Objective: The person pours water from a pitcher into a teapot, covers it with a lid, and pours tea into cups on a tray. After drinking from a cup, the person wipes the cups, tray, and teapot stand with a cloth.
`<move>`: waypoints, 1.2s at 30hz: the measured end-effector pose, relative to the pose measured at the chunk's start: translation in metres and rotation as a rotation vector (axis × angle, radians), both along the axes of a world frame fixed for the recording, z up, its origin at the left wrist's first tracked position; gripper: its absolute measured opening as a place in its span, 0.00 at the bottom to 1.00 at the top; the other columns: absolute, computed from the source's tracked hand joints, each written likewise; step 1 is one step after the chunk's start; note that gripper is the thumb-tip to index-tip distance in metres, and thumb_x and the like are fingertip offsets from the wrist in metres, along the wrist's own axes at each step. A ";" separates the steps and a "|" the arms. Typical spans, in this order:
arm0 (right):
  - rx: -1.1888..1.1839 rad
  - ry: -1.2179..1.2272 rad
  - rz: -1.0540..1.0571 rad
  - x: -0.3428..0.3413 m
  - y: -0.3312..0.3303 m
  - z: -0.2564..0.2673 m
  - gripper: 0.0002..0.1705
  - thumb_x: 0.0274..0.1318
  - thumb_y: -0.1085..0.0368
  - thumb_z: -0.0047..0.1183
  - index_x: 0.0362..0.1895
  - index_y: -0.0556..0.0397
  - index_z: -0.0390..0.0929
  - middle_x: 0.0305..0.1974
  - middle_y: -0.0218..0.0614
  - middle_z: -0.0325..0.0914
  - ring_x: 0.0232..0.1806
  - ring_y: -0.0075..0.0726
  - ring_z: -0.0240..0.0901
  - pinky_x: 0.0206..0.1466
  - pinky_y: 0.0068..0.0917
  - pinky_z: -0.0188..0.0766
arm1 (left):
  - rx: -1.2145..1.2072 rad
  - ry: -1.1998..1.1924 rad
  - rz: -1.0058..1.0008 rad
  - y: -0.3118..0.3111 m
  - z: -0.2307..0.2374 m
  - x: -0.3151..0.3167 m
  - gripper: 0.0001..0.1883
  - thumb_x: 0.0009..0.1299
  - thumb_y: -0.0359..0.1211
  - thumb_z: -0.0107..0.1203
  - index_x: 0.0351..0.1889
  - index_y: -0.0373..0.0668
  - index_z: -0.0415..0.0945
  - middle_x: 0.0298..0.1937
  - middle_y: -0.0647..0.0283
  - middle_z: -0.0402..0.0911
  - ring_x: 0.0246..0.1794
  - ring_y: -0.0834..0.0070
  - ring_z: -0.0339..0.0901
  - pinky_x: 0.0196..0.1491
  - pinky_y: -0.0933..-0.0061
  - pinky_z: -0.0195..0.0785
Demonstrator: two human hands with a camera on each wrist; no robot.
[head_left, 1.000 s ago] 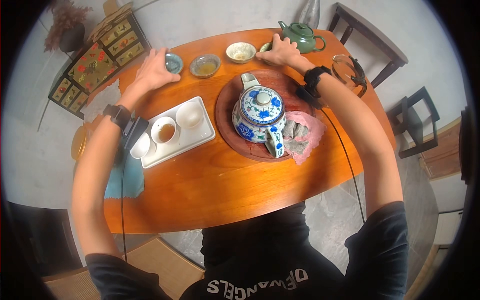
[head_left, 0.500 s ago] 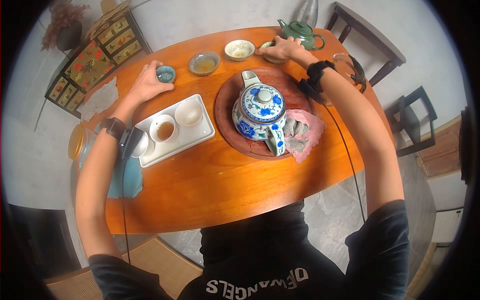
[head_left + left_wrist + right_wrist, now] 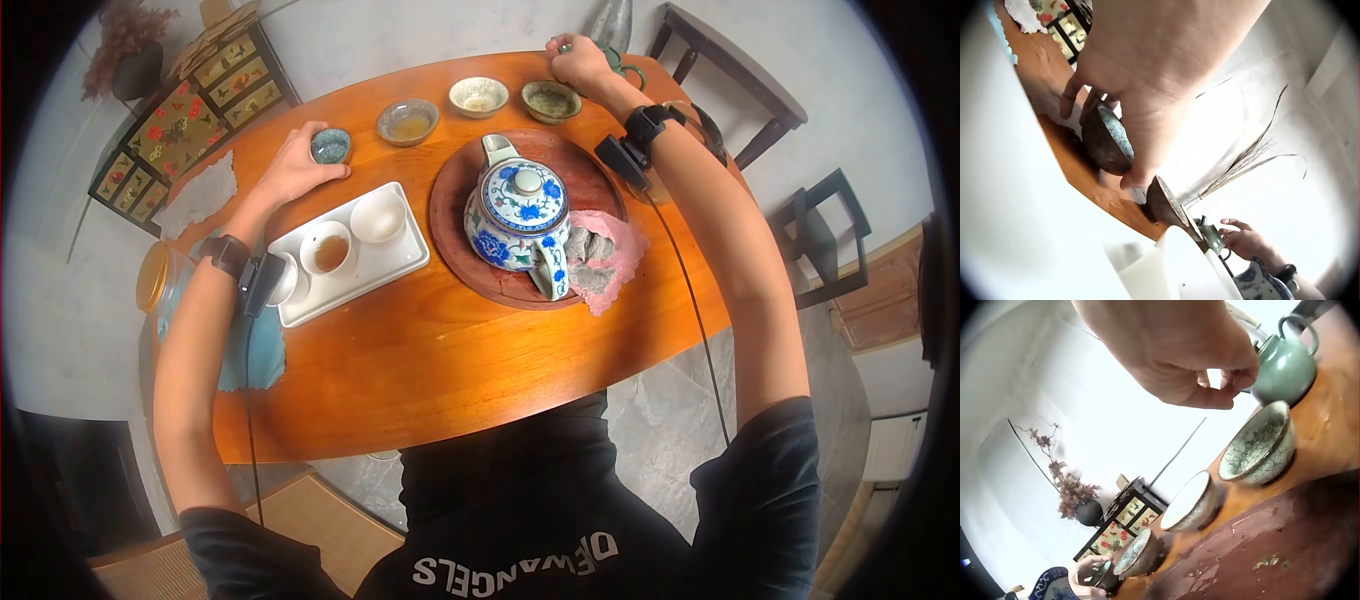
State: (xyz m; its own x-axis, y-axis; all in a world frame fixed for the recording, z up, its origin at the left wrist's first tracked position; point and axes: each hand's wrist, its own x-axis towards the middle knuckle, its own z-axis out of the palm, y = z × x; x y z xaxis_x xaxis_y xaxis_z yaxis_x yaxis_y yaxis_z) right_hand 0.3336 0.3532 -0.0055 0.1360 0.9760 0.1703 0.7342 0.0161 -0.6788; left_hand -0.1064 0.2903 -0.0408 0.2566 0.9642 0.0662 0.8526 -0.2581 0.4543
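Beyond the patterned teapot and to its left, I have my left hand curled round a small blue cup. Beyond its right side, my right hand, fingers loosely bent, meets the green teapot in view; any grip I cannot tell.

Right fingers now off the rightmost bowl, beside the green teapot — blue cup nearer tray.

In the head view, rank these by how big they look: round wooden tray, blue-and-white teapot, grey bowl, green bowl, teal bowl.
Largest to smallest:
1. Round wooden tray
2. Blue-and-white teapot
3. Grey bowl and green bowl: too alike to rank
4. Teal bowl, gripped by the left hand
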 end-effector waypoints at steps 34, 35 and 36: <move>0.067 -0.031 0.728 -0.068 0.049 -0.017 0.25 0.57 0.80 0.51 0.58 0.52 0.85 0.47 0.34 0.83 0.44 0.29 0.79 0.54 0.27 0.79 | 0.203 0.229 -0.334 0.024 0.038 0.077 0.51 0.61 0.56 0.67 0.77 0.40 0.62 0.75 0.45 0.67 0.76 0.51 0.64 0.78 0.55 0.55; 0.065 -0.029 0.727 -0.068 0.056 -0.022 0.25 0.57 0.80 0.51 0.58 0.52 0.85 0.47 0.34 0.83 0.44 0.29 0.79 0.54 0.27 0.79 | 0.162 0.209 -0.327 0.025 0.038 0.077 0.52 0.60 0.57 0.67 0.77 0.40 0.61 0.75 0.44 0.67 0.76 0.51 0.64 0.78 0.56 0.56; 0.138 -0.087 0.707 -0.070 0.062 -0.027 0.23 0.58 0.76 0.54 0.58 0.52 0.85 0.46 0.36 0.84 0.44 0.30 0.80 0.54 0.29 0.79 | 0.160 0.209 -0.328 0.026 0.038 0.077 0.52 0.60 0.57 0.67 0.77 0.40 0.61 0.75 0.44 0.67 0.76 0.51 0.64 0.78 0.56 0.56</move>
